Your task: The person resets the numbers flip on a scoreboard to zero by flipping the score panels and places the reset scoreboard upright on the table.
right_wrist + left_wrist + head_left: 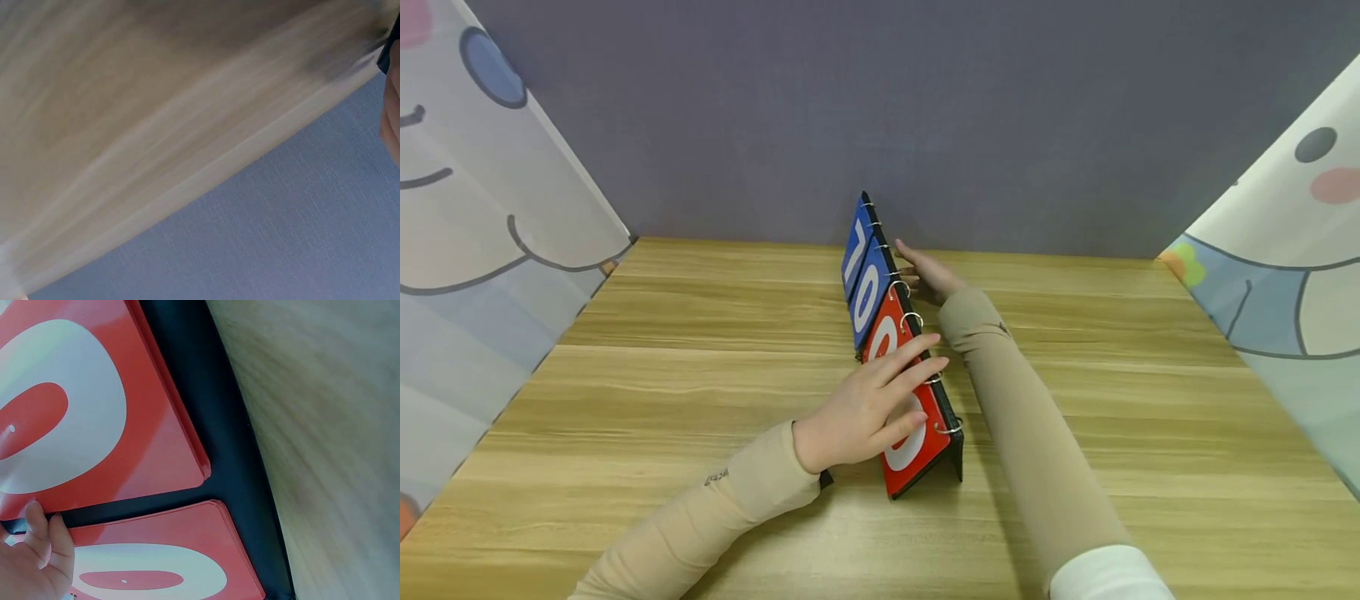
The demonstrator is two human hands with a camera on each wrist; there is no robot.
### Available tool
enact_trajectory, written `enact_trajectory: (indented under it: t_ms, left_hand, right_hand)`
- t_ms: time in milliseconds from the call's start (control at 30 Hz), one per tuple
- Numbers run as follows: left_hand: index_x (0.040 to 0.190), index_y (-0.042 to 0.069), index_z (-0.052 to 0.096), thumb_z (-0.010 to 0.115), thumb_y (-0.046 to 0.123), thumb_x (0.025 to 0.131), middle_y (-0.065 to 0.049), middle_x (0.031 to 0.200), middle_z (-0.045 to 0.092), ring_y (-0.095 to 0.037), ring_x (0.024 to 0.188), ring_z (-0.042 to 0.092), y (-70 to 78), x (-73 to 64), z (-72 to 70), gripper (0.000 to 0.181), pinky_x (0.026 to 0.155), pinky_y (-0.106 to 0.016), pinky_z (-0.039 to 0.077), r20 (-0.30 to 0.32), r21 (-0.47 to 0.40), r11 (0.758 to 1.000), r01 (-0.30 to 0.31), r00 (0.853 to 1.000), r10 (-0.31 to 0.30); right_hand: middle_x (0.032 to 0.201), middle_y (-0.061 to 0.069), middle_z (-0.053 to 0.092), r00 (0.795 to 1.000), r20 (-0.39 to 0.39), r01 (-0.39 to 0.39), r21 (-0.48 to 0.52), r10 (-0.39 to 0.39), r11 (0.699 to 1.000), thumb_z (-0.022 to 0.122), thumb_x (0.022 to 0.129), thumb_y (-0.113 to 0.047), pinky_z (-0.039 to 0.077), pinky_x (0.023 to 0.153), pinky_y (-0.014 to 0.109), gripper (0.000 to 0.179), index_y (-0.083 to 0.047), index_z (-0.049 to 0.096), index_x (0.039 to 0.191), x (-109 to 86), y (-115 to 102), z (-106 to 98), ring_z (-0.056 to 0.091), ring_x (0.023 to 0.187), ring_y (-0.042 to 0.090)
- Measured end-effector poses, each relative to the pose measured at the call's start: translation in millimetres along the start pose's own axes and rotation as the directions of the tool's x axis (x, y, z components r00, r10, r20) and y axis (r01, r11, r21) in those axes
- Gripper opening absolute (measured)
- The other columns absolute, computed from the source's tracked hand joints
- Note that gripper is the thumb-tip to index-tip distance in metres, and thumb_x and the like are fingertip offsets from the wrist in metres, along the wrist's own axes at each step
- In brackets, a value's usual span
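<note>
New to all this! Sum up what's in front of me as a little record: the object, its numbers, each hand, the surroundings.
Object: tabletop flip scoreboard, standing tented
Near number cards: red cards, both showing 0
Far number cards: blue cards, nearer one 0, farther one apparently 1 or 7
Left hand: lies across the red cards, fingertips over the top edge
Right hand: behind the blue end; grip unclear
Surface: wood-grain tabletop
Backdrop: dark grey panel
Sides: cartoon-printed panels
</note>
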State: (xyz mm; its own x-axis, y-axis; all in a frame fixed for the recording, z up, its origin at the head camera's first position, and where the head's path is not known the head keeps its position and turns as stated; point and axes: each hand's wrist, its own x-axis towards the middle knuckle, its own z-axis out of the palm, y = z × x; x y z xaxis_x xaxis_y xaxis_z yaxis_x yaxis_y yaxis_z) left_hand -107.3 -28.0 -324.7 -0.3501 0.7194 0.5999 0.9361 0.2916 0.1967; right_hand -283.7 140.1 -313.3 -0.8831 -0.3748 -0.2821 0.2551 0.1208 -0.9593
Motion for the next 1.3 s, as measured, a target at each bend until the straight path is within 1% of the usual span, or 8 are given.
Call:
enact_trajectory:
  t_ms: [567,733,800,867,967,1033,1167,1300]
  left_hand:
    - [0.139,0.005,0.041,0.022,0.044,0.102,-0.018,0.147,0.035,-0.023,0.128,0.046,-0.5,-0.4,1.4,0.057,0.1,-0.039,0.042,-0.006,0.002,1.0,-0.007,1.0,0.007]
    - [0.14,0.005,0.04,0.023,0.044,0.102,-0.016,0.149,0.033,-0.022,0.128,0.046,-0.4,-0.7,1.4,0.057,0.1,-0.039,0.042,-0.006,0.0,1.0,-0.007,1.0,0.007]
    - [0.14,0.006,0.04,0.022,0.045,0.102,-0.015,0.149,0.032,-0.023,0.13,0.044,-0.1,-0.7,1.1,0.057,0.101,-0.039,0.042,-0.001,-0.006,1.0,0.0,1.0,0.0]
    - [0.14,0.005,0.04,0.022,0.045,0.102,-0.016,0.149,0.032,-0.023,0.131,0.043,-0.1,-0.8,0.8,0.057,0.101,-0.039,0.042,0.005,-0.008,1.0,0.001,1.0,-0.001]
    - [0.14,0.005,0.04,0.022,0.045,0.102,-0.016,0.149,0.033,-0.023,0.13,0.044,0.3,-0.8,0.5,0.058,0.1,-0.039,0.042,0.005,-0.008,1.0,0.001,1.0,-0.001]
    - [0.139,0.005,0.041,0.022,0.045,0.102,-0.017,0.148,0.033,-0.023,0.13,0.044,0.0,-1.1,0.7,0.058,0.099,-0.039,0.043,0.001,-0.007,1.0,-0.002,1.0,0.002]
    - [0.139,0.005,0.041,0.022,0.044,0.102,-0.017,0.148,0.034,-0.023,0.127,0.047,-0.9,-0.5,1.5,0.057,0.098,-0.038,0.044,-0.011,0.002,1.0,-0.01,1.0,0.01]
    - [0.139,0.004,0.042,0.021,0.045,0.102,-0.018,0.147,0.034,-0.023,0.126,0.048,0.2,0.2,0.8,0.059,0.097,-0.038,0.045,-0.013,0.007,1.0,-0.009,1.0,0.009]
  right_hand:
    - [0.148,0.021,0.033,0.99,-0.137,-0.038,0.062,0.046,0.997,0.044,0.1,-0.038,0.034,0.11,0.037,0.066,-0.005,0.017,0.15,8.2,11,-5,0.039,0.135,0.03]
    - [0.127,0.018,0.054,0.977,-0.213,0.032,0.135,-0.003,0.99,0.064,0.09,-0.034,0.05,0.09,0.031,0.066,-0.001,0.035,0.139,66.5,50,-52,0.061,0.11,0.022]
    - [0.106,0.012,0.064,0.946,-0.31,0.148,0.166,-0.091,0.975,0.074,0.082,-0.028,0.054,0.074,0.027,0.052,-0.001,0.053,0.122,90.5,66,-71,0.066,0.088,0.017]
    - [0.09,0.007,0.068,0.881,-0.451,0.24,0.156,-0.147,0.958,0.078,0.078,-0.021,0.053,0.065,0.024,0.035,-0.004,0.063,0.105,87.8,65,-70,0.065,0.075,0.014]
    - [0.078,0.004,0.063,0.753,-0.629,0.331,0.108,-0.194,0.937,0.081,0.075,-0.016,0.045,0.055,0.021,0.023,-0.005,0.068,0.091,56.6,46,-51,0.056,0.062,0.01]
    - [0.082,0.002,0.06,0.703,-0.701,0.279,0.115,-0.121,0.953,0.077,0.079,-0.013,0.043,0.058,0.021,0.022,-0.003,0.066,0.096,31.0,25,-34,0.052,0.065,0.009]
    - [0.087,-0.001,0.054,0.658,-0.753,0.218,0.179,-0.009,0.959,0.072,0.083,-0.007,0.041,0.062,0.019,0.02,-0.005,0.062,0.101,6.7,0,-22,0.049,0.072,0.008]
    - [0.099,0.002,0.057,0.632,-0.775,0.235,0.204,0.01,0.95,0.071,0.083,-0.005,0.046,0.073,0.021,0.026,-0.005,0.061,0.107,-0.6,-9,-20,0.054,0.085,0.012]
